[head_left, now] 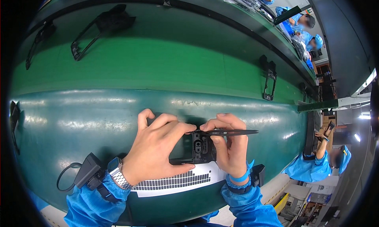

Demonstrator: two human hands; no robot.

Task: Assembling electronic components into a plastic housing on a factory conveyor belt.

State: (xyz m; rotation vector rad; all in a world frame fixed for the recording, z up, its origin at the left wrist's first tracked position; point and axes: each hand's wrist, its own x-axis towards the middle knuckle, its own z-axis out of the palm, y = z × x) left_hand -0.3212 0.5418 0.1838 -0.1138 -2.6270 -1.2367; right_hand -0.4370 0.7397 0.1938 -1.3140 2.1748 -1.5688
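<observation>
A black plastic device frame [202, 147] lies on the dark green bench in front of me, with an oblong cutout and several small holes in its thick right part. My left hand [158, 142] grips its left side, thumb at the near edge and fingertips at the far edge. My right hand [229, 146] pinches a slim black tool [233, 132] that looks like tweezers, lying level over the frame's far right edge. The tool's working tip is hidden by my fingers. Partly under the frame and my left hand is a white sheet [173, 184] with rows of small black rectangular pieces.
Similar black frames lie on the bright green strip beyond, at the left [108, 21] and right [270, 80]. Another black part [15, 126] sits at the bench's left end. A shelf with plastic bags [241, 0] runs above. A co-worker in blue [316, 166] is at the right.
</observation>
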